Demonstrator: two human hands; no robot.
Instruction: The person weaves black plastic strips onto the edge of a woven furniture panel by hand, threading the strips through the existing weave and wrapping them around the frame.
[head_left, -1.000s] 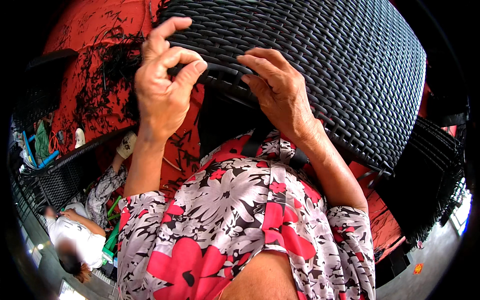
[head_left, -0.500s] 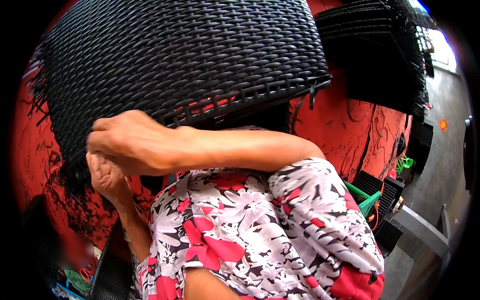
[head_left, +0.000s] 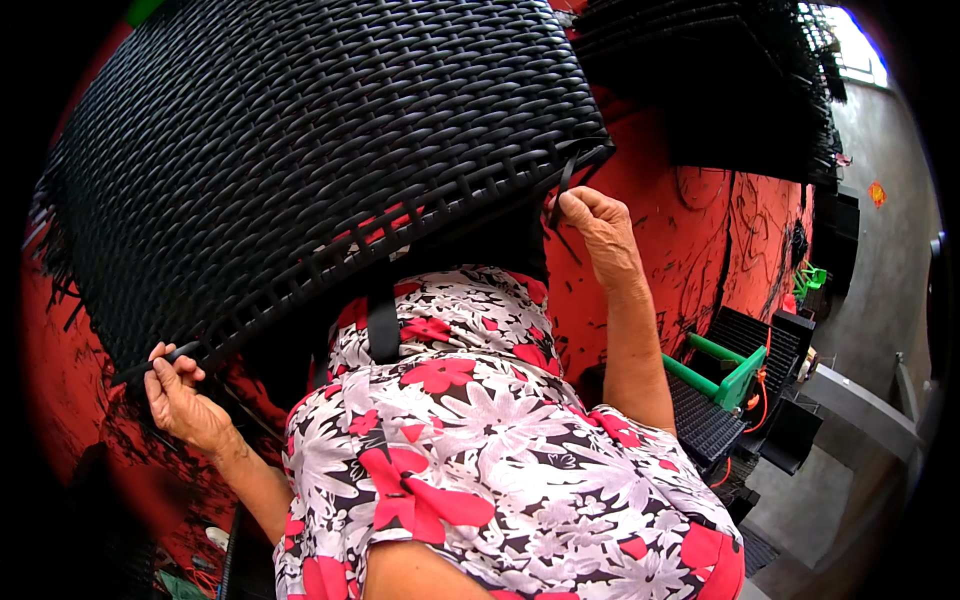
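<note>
A large black woven wicker panel point(head_left: 330, 130) spreads out in front of me, loose strand ends sticking out along its left edge. At its near left corner my left hand point(head_left: 190, 410) is closed, fingers and thumb pinching a black wicker strand point(head_left: 180, 352). My right hand point(head_left: 605, 230) is closed by the near right corner, thumb and finger gripping a thin black strand that hangs from the panel. Along the near edge runs a row of small open gaps in the weave.
Red sheeting point(head_left: 640, 200) with scattered black strand scraps lies beneath. More black woven panels point(head_left: 740, 100) are stacked at the far right. A green handled piece point(head_left: 735, 380) with an orange cord stands at right, beside a grey metal bar point(head_left: 860, 405) over the grey floor.
My right hand has crossed from beside my left hand to the panel's right corner and taken the hanging strand. My left hand has moved down to the left corner. The panel sits tilted and farther left.
</note>
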